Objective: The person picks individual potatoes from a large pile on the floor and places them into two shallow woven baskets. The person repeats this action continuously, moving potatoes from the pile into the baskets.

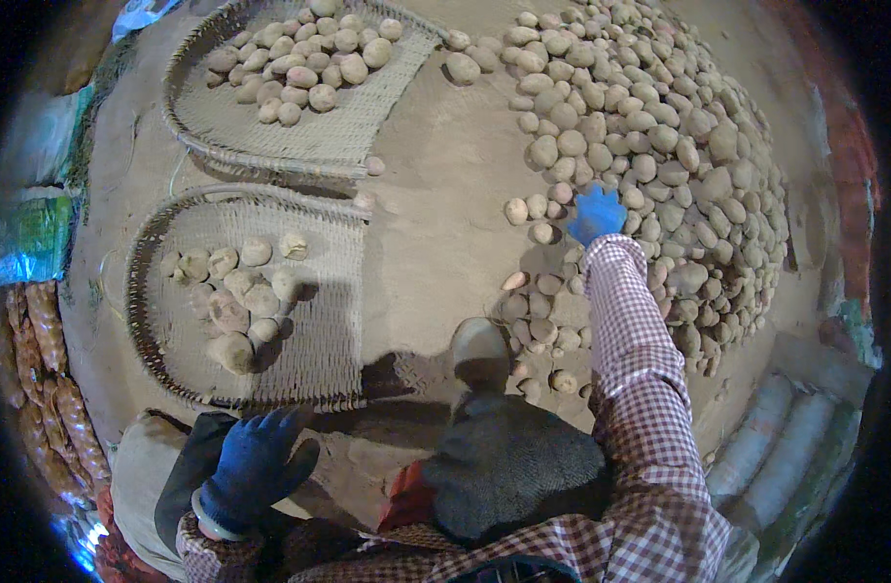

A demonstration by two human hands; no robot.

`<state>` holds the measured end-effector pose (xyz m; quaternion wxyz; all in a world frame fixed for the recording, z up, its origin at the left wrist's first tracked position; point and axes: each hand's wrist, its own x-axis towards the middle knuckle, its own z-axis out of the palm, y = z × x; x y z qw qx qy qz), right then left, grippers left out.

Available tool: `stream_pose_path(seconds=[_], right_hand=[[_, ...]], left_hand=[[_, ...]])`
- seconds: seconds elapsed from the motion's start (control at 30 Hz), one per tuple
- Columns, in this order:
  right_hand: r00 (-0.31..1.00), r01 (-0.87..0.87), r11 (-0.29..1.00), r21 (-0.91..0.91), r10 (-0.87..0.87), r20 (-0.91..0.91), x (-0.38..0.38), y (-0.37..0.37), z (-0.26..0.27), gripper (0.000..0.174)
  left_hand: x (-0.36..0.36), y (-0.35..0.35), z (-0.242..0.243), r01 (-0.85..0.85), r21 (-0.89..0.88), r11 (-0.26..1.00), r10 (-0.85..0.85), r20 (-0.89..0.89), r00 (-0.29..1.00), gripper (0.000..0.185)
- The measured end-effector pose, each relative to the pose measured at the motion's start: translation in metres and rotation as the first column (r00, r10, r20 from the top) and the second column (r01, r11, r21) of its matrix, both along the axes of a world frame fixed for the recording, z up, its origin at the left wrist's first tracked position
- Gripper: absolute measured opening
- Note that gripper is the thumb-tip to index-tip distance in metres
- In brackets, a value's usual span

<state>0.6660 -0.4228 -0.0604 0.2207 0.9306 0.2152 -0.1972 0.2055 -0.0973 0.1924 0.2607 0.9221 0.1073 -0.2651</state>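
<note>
My right hand (597,215), in a blue glove, reaches to the near left edge of a large heap of potatoes (646,116). Its back faces up and hides whatever lies under the palm, so I cannot tell if it grips a potato. Several loose potatoes (536,206) lie just left of it. My left hand (259,459), also blue-gloved, hovers near my knee with thumb and fingers apart and nothing in it. Beyond it rests a woven scoop-shaped basket (321,342) holding a small group of larger potatoes (245,295), some with rough or damaged skin.
A second woven basket (197,116), farther off, carries many potatoes (307,62). My shoe (482,346) stands beside scattered potatoes (540,328) on the earthen floor (423,218). Filled mesh sacks (48,372) line the left side; pale sacks (770,437) lie at right.
</note>
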Motion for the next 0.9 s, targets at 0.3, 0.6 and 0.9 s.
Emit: stream_pose_path(seconds=[0.3,0.6,0.9], right_hand=[[0.998,0.027,0.994,0.102,-0.02,-0.066,-0.036,-0.037,0.009,0.073],[0.975,0.191,0.892,0.41,-0.125,-0.183,-0.057,-0.022,-0.025,0.066],[0.505,0.859,0.092,0.503,0.007,-0.863,-0.076,-0.047,-0.019,0.07]], left_hand=[[-0.006,0.002,0.005,0.023,0.072,0.997,-0.022,-0.019,1.0,0.044],[-0.001,-0.006,0.0,0.028,0.024,0.999,-0.026,-0.05,0.998,0.044],[0.003,-0.004,-0.002,0.007,0.032,0.999,-0.006,-0.037,0.999,0.046]])
